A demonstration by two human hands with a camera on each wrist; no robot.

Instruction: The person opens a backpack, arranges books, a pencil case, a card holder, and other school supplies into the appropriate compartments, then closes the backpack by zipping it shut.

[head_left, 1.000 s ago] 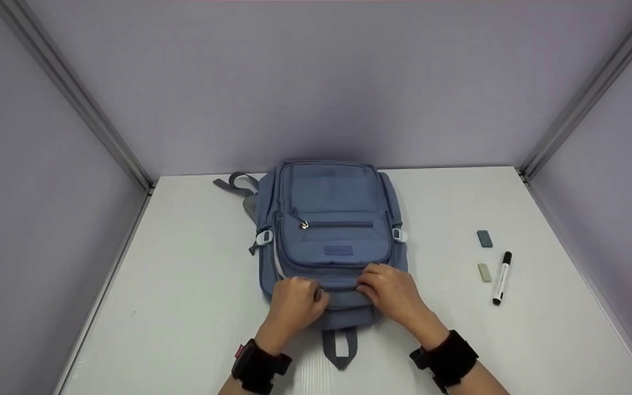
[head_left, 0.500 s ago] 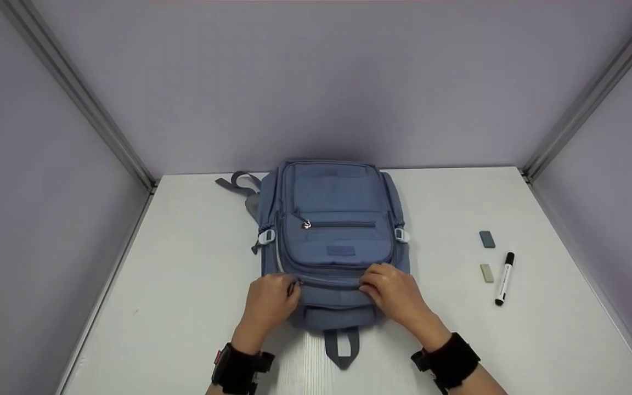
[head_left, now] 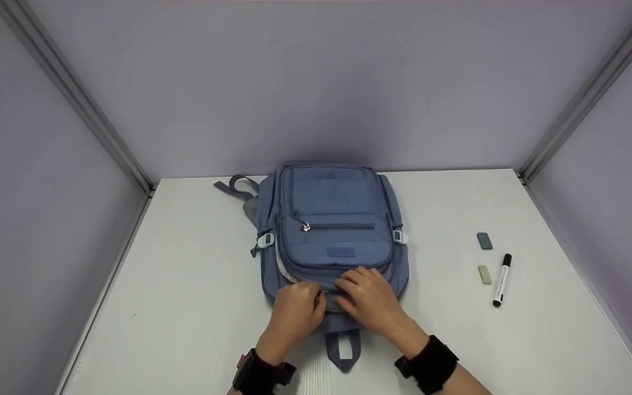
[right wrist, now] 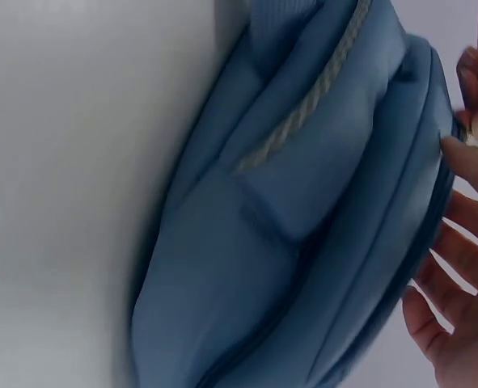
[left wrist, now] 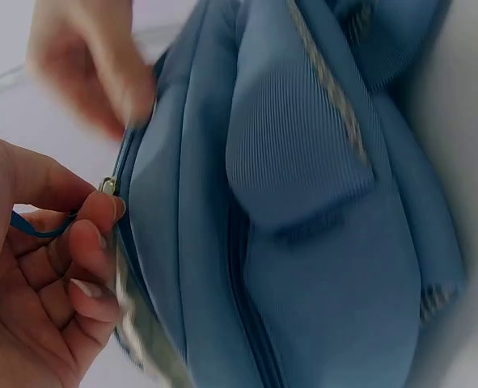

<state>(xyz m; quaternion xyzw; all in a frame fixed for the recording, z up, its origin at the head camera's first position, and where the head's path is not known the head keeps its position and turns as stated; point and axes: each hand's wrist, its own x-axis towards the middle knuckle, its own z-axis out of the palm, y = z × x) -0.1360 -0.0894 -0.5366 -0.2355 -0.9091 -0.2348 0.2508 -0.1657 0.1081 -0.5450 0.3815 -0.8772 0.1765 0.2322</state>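
A blue backpack (head_left: 332, 192) lies flat, its top handle (head_left: 343, 356) towards the person. At the curved zipper near its top, my left hand (head_left: 297, 310) pinches a zipper pull (left wrist: 107, 187) between thumb and forefinger. The pull's blue cord (left wrist: 38, 231) loops past those fingers in the left wrist view. Close to the left hand, my right hand (head_left: 370, 302) touches the edge of the same zipper with spread fingers (right wrist: 457, 255); it is blurred in the left wrist view. Pale lining (left wrist: 141, 331) shows along the unzipped left stretch.
On the white table (head_left: 195, 307), right of the backpack, lie a dark green eraser-like block (head_left: 484, 241), a pale green one (head_left: 484, 274) and a black-capped marker (head_left: 502, 280). A grey strap (head_left: 236, 186) sticks out at the backpack's upper left. Panels enclose the table's back and sides.
My left hand went left along the zipper, then came back right. My right hand has loosened its pinch on the bag's edge and shifted left, close to the left hand.
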